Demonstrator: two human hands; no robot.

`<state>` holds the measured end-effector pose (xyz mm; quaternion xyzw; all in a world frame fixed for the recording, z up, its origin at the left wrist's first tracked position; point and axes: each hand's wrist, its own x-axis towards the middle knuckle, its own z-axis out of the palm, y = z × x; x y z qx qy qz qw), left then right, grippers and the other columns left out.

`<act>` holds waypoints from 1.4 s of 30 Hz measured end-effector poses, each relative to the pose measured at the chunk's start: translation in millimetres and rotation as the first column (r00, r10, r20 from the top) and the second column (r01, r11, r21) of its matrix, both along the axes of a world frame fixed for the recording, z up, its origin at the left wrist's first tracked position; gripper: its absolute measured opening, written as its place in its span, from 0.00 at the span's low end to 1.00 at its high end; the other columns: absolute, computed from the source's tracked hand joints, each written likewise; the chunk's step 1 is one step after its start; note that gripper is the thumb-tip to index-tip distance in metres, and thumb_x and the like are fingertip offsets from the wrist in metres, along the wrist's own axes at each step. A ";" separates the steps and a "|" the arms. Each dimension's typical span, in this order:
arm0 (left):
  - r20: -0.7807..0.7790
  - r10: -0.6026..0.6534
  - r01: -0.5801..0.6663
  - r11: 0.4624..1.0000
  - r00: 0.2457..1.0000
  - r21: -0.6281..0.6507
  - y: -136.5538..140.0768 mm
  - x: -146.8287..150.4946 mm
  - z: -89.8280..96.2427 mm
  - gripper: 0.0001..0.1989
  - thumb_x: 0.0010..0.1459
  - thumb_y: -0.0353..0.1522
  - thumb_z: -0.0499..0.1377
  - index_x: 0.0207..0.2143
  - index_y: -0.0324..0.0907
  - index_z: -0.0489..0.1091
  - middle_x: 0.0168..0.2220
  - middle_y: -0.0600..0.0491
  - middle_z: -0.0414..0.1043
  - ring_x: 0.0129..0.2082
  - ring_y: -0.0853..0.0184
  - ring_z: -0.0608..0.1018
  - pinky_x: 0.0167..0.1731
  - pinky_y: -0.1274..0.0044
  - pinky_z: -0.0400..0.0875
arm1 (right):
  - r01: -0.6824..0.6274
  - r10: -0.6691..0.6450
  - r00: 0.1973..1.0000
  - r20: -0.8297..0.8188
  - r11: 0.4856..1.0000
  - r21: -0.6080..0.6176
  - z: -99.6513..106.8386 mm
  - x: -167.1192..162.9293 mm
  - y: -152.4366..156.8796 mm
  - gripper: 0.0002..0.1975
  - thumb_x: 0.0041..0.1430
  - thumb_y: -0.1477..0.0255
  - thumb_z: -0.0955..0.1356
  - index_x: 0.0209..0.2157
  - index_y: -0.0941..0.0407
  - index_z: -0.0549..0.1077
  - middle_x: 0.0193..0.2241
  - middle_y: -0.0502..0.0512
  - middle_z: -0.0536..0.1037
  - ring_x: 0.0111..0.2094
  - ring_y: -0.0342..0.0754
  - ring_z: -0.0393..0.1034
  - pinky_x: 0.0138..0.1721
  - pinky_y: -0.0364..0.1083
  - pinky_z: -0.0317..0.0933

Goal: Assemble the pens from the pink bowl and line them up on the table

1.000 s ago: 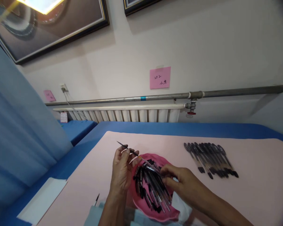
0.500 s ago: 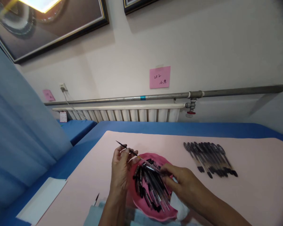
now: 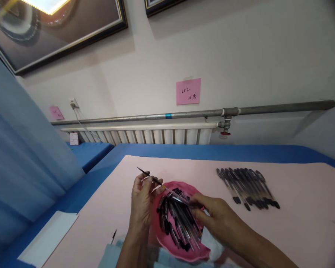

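Observation:
Between the fingertips of my left hand [image 3: 142,199] is a thin pen refill [image 3: 155,180] filled with dark ink, its tip pointing up and to the left. My right hand [image 3: 212,212] pinches a clear pen barrel [image 3: 180,198] at its lower right end. Refill and barrel lie in one slanting line, and the refill's clear tail seems to run into the barrel; how far in, I cannot tell. Below both hands stands a pink scalloped bowl [image 3: 161,243] full of pen parts [image 3: 181,219], clear barrels and black pieces among them. My right hand partly covers the bowl's right side.
On the pink sheet [image 3: 304,190] to the right lies a row of several pens [image 3: 247,188]. Light blue cloth [image 3: 110,255] is at the front edge, with another dark-tipped refill [image 3: 113,236] by it. White paper [image 3: 48,238] lies left; crumpled white tissue [image 3: 213,245] touches the bowl.

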<state>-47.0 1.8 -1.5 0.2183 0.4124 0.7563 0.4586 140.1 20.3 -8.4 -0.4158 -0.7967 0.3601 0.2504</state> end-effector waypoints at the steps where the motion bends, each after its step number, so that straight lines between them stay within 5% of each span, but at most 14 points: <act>1: 0.000 0.003 -0.003 1.000 1.000 -0.003 0.1 0.0 -0.1 0.18 0.44 0.34 0.64 0.36 0.42 0.62 0.28 0.55 0.70 0.31 0.69 0.77 0.29 0.77 0.73 | -0.004 0.004 1.000 -0.001 1.000 -0.001 -0.5 0.2 0.0 0.09 0.52 0.77 0.61 0.29 0.52 0.71 0.26 0.47 0.76 0.28 0.46 0.70 0.30 0.43 0.61; 17: -0.047 -0.029 0.029 1.000 0.998 -0.003 -0.9 7.8 -0.4 0.15 0.46 0.36 0.63 0.35 0.42 0.63 0.28 0.57 0.70 0.29 0.69 0.77 0.28 0.77 0.72 | 0.005 -0.008 0.999 0.042 0.999 0.054 3.0 0.5 -2.5 0.09 0.52 0.76 0.61 0.29 0.52 0.72 0.26 0.49 0.76 0.27 0.47 0.69 0.30 0.45 0.61; 25: -0.247 -0.392 0.365 0.919 0.886 -0.149 -7.2 19.6 -4.3 0.13 0.49 0.38 0.61 0.30 0.37 0.69 0.29 0.52 0.70 0.28 0.69 0.74 0.28 0.78 0.70 | 0.045 -0.049 0.997 -0.064 0.996 -0.075 5.2 -2.3 -1.9 0.07 0.50 0.75 0.63 0.28 0.54 0.72 0.27 0.48 0.77 0.30 0.47 0.70 0.34 0.45 0.61; 33: -0.329 -0.285 0.213 0.948 0.900 -0.237 -4.9 1.7 -3.1 0.16 0.49 0.40 0.60 0.35 0.38 0.69 0.33 0.50 0.71 0.30 0.69 0.74 0.29 0.77 0.69 | 0.132 -0.349 0.835 -0.426 0.878 -0.460 -3.6 6.4 19.6 0.09 0.42 0.70 0.69 0.29 0.56 0.73 0.20 0.45 0.72 0.23 0.43 0.66 0.26 0.41 0.59; 37: -0.507 -0.350 0.193 0.922 0.787 -0.336 -2.4 3.2 -12.2 0.11 0.52 0.38 0.56 0.33 0.39 0.68 0.31 0.53 0.70 0.30 0.69 0.73 0.28 0.78 0.66 | 0.197 -0.490 0.716 -0.497 0.825 -0.529 -14.1 14.9 32.2 0.07 0.39 0.73 0.69 0.26 0.57 0.72 0.18 0.46 0.72 0.20 0.41 0.63 0.21 0.40 0.55; 42: -0.763 -0.395 0.177 0.918 0.512 -0.356 -1.4 17.4 -21.9 0.07 0.54 0.32 0.52 0.32 0.41 0.69 0.30 0.53 0.72 0.32 0.68 0.72 0.33 0.76 0.65 | 0.197 -0.525 0.693 -0.493 0.797 -0.571 -33.0 19.3 39.5 0.03 0.40 0.75 0.67 0.23 0.56 0.70 0.14 0.43 0.67 0.14 0.39 0.57 0.16 0.40 0.51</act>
